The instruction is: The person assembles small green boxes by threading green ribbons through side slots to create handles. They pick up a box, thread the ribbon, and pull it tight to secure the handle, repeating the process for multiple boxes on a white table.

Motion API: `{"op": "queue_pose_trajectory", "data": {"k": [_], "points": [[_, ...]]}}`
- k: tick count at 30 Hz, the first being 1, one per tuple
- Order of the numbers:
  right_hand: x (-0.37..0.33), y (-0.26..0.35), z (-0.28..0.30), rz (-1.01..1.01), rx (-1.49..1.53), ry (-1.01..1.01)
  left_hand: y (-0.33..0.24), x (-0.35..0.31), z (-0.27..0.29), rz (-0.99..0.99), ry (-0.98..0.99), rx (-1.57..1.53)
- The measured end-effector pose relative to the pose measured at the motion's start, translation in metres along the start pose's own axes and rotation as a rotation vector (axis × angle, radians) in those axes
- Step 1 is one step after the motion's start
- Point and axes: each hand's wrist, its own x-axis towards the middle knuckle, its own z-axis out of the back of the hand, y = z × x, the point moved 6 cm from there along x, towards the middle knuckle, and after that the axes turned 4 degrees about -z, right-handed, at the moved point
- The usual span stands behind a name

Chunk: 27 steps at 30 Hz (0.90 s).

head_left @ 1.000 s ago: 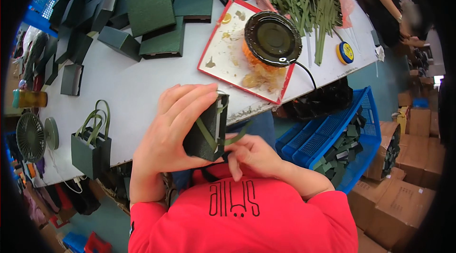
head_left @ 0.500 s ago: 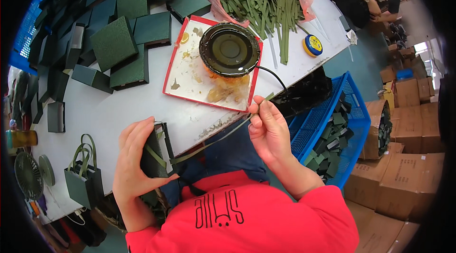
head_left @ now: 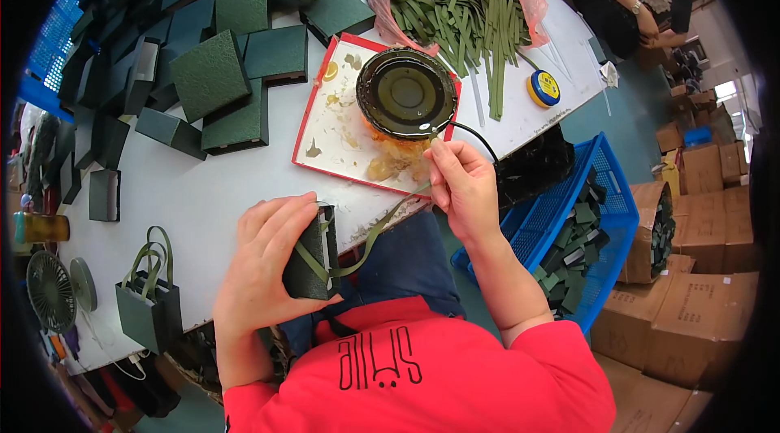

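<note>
Head view: left hand (head_left: 268, 258) curls around a dark green gift bag (head_left: 305, 280), at the black pot's (head_left: 406, 131) seven o'clock.
Forearm (head_left: 510, 283) angled toward eleven o'clock, the right hand (head_left: 465, 181) pinches green ribbon (head_left: 376, 232) near the pot's five-o'clock rim.

Workshop | piled green boxes (head_left: 211, 85) | heaped green strips (head_left: 455, 15) | stacked cartons (head_left: 700, 321)

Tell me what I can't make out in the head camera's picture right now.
In the head view:
Small box: the side that the left hand covers.
Ribbon: its far end, seemingly hidden in the right hand.
Box pile: its upper end, cut off by the picture's edge.
Pink bag: its bottom, covered by green strips.
</note>
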Motion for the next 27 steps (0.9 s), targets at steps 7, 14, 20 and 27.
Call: {"op": "queue_pose_trajectory", "data": {"k": [7, 14, 20, 27], "points": [[0.009, -0.001, 0.0, -0.02, -0.026, -0.023, -0.001, 0.001, 0.0, 0.003, -0.001, -0.009], [0.003, -0.002, 0.001, -0.061, 0.029, -0.027, 0.001, -0.001, 0.001, -0.004, -0.013, 0.0], [-0.03, 0.0, -0.017, -0.042, -0.11, 0.199, 0.002, 0.004, 0.003, -0.02, -0.003, -0.091], [-0.052, -0.015, -0.062, -0.348, -0.256, 0.523, -0.003, 0.011, 0.003, -0.037, 0.01, -0.241]]}}
